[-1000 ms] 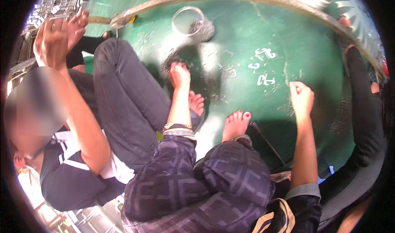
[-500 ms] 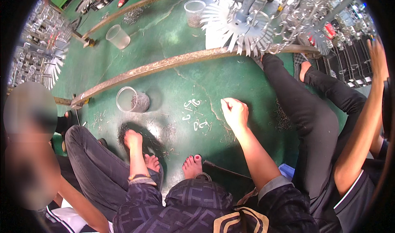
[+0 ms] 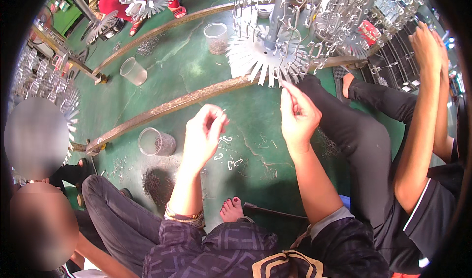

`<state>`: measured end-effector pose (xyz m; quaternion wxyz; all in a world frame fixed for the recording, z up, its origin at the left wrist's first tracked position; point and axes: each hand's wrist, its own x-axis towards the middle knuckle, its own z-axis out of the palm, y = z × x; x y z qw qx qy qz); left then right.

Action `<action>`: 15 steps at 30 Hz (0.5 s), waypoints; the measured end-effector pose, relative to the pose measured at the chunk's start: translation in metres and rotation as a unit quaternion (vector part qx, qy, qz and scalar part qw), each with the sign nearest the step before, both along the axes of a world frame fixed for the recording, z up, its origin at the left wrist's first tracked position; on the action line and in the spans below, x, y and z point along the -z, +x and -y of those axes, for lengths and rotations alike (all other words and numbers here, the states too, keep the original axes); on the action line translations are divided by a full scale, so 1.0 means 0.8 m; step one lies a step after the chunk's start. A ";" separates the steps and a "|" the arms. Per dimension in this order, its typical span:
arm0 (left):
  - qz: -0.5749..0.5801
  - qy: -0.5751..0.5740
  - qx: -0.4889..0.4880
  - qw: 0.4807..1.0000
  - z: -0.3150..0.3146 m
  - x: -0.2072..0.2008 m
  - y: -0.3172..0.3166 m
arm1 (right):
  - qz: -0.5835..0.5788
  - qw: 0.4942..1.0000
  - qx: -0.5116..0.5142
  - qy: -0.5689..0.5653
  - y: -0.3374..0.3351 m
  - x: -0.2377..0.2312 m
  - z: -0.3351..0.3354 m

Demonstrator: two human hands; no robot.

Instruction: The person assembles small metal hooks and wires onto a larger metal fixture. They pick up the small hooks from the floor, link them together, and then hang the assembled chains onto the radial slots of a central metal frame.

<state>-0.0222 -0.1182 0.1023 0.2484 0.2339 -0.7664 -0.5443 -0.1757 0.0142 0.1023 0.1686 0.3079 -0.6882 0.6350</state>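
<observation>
My left hand (image 3: 202, 133) is raised above the green floor, fingers pinched. A tiny thin piece shows at its fingertips, too small to name. My right hand (image 3: 301, 115) is also pinched, its fingertips at the lower edge of a silver wheel (image 3: 253, 57) of flat radiating blades; what it holds is hidden. Several S-shaped silver hooks hang above the wheel on strands. Loose silver hooks (image 3: 235, 164) lie on the floor between my hands. Near my left forearm lies a pile of thin dark wire pieces (image 3: 156, 184). Beyond it, a clear plastic cup (image 3: 156, 143) lies tilted with small pieces inside.
A long metal bar (image 3: 172, 102) crosses the floor ahead. Past it stand two more clear cups, one empty-looking (image 3: 133, 72) and one part-filled (image 3: 216, 40). Co-workers sit close on both sides; the right one's hands (image 3: 427, 44) are raised. More hook-laden racks stand at left and right.
My left hand has lifted from the dark wire pile and moved up and right. My right hand has risen to the bladed wheel. The view has shifted slightly.
</observation>
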 end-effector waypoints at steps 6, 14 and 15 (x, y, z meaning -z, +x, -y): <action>-0.074 -0.022 0.041 0.996 -0.010 -0.030 -0.076 | 0.109 0.993 -0.035 -0.022 -0.025 -0.008 0.006; -0.148 -0.052 0.034 0.987 -0.020 -0.063 -0.106 | 0.079 0.996 -0.046 -0.014 -0.026 -0.028 0.010; -0.155 -0.050 0.031 0.986 -0.021 -0.066 -0.105 | 0.074 0.996 -0.044 -0.015 -0.027 -0.031 0.009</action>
